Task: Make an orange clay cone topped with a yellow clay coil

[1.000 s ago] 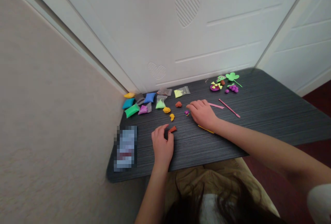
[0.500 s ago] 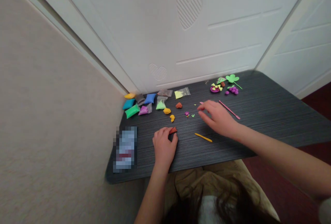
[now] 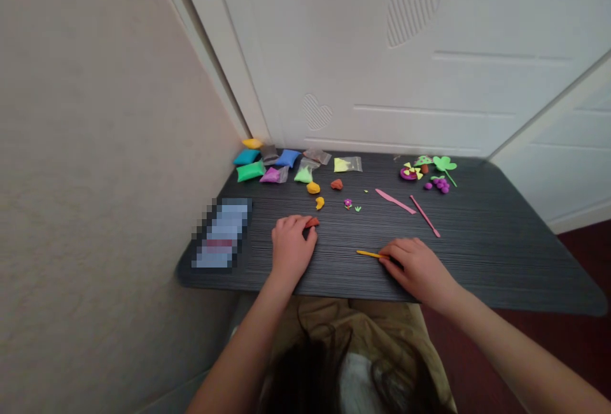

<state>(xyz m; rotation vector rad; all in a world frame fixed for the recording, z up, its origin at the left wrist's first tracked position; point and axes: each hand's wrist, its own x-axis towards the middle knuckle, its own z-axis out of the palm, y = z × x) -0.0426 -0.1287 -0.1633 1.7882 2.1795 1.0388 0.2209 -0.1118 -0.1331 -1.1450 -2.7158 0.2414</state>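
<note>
My left hand (image 3: 290,248) rests on the dark table (image 3: 501,255) with its fingers curled round a small red-brown lump of clay (image 3: 312,223). My right hand (image 3: 416,269) lies near the front edge, its fingertips closed on the end of a thin yellow modelling stick (image 3: 368,253). Just beyond lie orange clay bits (image 3: 316,195), another red-brown lump (image 3: 337,184) and a tiny purple flower (image 3: 348,203).
Several coloured clay packets (image 3: 267,167) sit at the back left by the white door. Two pink tools (image 3: 405,205) lie mid-table. Finished clay figures (image 3: 429,171) stand at the back right. A blurred card (image 3: 220,233) lies at the left edge.
My right hand has pulled back from the far middle of the table to the front and closed on the yellow stick. The left hand stays on the red-brown lump. The camera has swung left.
</note>
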